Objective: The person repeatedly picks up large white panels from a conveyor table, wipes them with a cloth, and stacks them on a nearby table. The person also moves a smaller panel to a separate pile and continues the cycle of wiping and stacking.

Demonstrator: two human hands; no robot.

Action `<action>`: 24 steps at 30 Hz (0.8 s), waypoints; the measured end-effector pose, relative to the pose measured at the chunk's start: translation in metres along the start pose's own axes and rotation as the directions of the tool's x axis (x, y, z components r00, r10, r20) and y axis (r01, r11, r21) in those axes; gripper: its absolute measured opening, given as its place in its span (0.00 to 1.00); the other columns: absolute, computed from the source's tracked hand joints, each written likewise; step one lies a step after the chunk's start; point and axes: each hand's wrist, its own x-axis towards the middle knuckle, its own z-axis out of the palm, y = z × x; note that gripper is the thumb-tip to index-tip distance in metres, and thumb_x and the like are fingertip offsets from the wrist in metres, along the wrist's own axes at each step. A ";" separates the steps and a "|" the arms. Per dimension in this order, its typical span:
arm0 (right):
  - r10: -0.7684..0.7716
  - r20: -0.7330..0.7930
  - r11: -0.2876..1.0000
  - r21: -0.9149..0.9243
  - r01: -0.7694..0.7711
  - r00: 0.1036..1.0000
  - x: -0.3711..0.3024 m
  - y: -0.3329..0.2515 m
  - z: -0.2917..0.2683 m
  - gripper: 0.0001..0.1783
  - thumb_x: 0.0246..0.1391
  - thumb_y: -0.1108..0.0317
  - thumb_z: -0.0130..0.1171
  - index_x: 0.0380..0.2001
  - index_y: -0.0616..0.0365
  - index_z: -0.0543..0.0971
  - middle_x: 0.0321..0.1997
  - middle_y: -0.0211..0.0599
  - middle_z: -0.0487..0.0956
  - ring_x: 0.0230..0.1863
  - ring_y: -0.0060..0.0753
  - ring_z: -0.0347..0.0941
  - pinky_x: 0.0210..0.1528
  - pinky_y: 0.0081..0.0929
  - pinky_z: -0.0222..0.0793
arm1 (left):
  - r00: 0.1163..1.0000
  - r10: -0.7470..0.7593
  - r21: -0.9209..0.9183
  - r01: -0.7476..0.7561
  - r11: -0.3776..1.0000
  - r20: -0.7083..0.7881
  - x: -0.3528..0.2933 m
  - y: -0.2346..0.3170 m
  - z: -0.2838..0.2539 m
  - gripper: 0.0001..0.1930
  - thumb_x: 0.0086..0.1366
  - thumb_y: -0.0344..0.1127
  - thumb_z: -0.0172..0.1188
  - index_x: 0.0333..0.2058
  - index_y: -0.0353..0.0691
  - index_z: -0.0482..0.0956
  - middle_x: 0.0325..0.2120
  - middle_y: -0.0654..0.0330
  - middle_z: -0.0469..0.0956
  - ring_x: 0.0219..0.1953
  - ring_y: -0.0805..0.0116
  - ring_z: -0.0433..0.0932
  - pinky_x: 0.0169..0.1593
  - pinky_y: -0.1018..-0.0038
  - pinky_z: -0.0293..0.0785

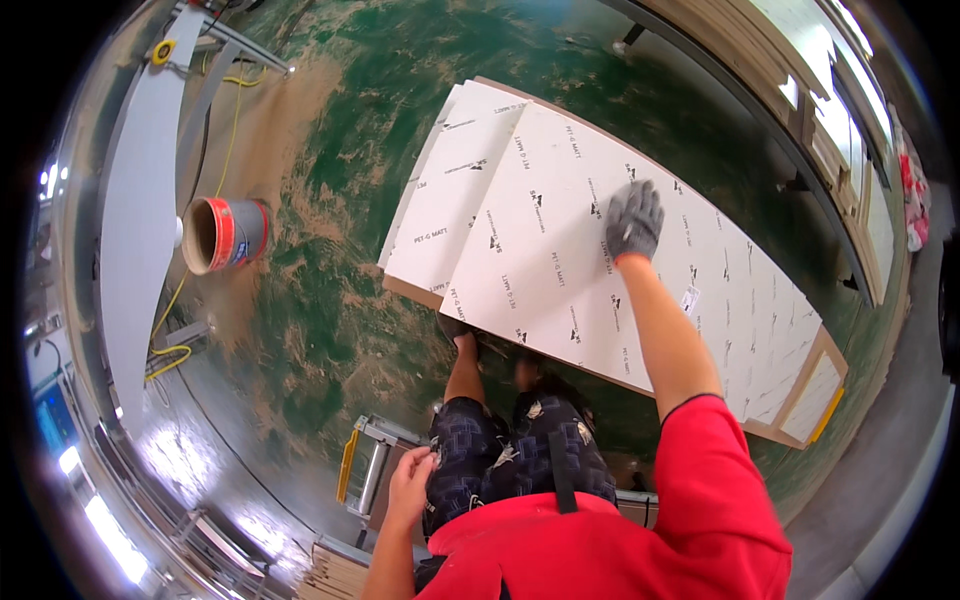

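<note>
On the green floor (330, 330), a stack of large white panels (560, 260) is lying flat, the upper sheets fanned slightly so that their left edges are showing one past another. The panels are wrapped in printed protective film and are resting on a brown board (815, 400) whose edge is showing at the stack's right end. The person is standing at the stack's near edge, feet (490, 355) just touching it, and is reaching forward with the right arm. The right hand (634, 220), in a grey glove, is lying palm-down on the top panel near its middle, fingers spread and pressing flat, pinching nothing. The left hand (410, 485) is bare and is hanging low beside the left thigh, touching the dark patterned shorts (510, 455); its fingers are curling loosely, holding nothing visible. A red-banded bucket (222, 233) is lying on its side well to the left of the panels, next to a long grey beam (135, 250). A yellow cable (232, 120) is running across the floor behind the bucket. A metal roller frame (365, 465) is standing just beside the left hand.
</note>
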 end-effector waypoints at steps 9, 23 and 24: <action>-0.198 -0.143 0.923 0.305 0.233 0.970 0.116 -0.220 0.059 0.47 0.59 0.37 0.45 0.63 0.73 0.62 0.71 0.60 0.58 0.74 0.58 0.48 0.76 0.47 0.34 | 0.981 -0.172 0.028 0.175 0.984 -0.088 0.002 -0.027 0.004 0.18 0.71 0.40 0.53 0.52 0.33 0.74 0.45 0.53 0.80 0.46 0.67 0.79 0.52 0.73 0.72; -0.126 0.099 0.974 0.203 0.104 0.987 0.177 -0.129 -0.003 0.27 0.61 0.49 0.49 0.54 0.57 0.75 0.61 0.48 0.72 0.65 0.45 0.65 0.66 0.46 0.58 | 0.988 -0.152 0.049 0.152 0.987 -0.023 0.019 -0.002 -0.017 0.16 0.71 0.39 0.53 0.51 0.35 0.74 0.45 0.54 0.81 0.45 0.68 0.79 0.51 0.74 0.71; 0.081 0.085 0.989 0.113 -0.091 0.993 0.198 -0.115 -0.008 0.28 0.61 0.50 0.49 0.56 0.58 0.74 0.62 0.48 0.71 0.66 0.47 0.64 0.66 0.46 0.57 | 0.989 -0.141 0.055 0.143 0.988 -0.038 0.018 -0.002 -0.019 0.16 0.71 0.39 0.53 0.51 0.35 0.75 0.45 0.54 0.81 0.45 0.68 0.79 0.51 0.74 0.71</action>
